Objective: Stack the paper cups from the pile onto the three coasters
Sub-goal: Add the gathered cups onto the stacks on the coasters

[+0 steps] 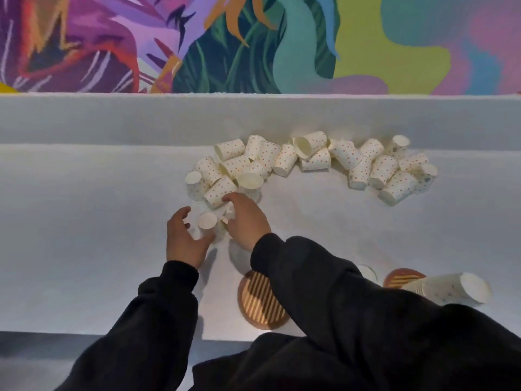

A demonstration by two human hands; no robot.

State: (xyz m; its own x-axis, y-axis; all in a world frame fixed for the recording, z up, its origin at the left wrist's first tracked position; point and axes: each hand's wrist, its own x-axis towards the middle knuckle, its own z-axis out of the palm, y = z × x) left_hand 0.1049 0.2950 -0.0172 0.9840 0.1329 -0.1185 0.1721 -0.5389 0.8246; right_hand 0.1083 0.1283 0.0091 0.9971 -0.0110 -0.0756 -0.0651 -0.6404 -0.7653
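Note:
A long pile of white dotted paper cups (315, 159) lies across the far side of the white table (84, 221). My left hand (184, 241) curls round an upside-down paper cup (207, 220) just in front of the pile's left end. My right hand (246, 221) is beside it, fingers curled over a second cup (229, 213) at the pile's edge. A striped round coaster (260, 301) lies bare near the front edge, partly under my right sleeve. Farther right is a second coaster (403, 277), with a leaning stack of upside-down cups (451, 289) next to it.
Behind my right sleeve another white cup (368, 272) shows in part. A raised white ledge (253, 117) runs behind the pile, with a colourful mural wall (253, 38) above it. The table's front edge (98, 331) is close to my body.

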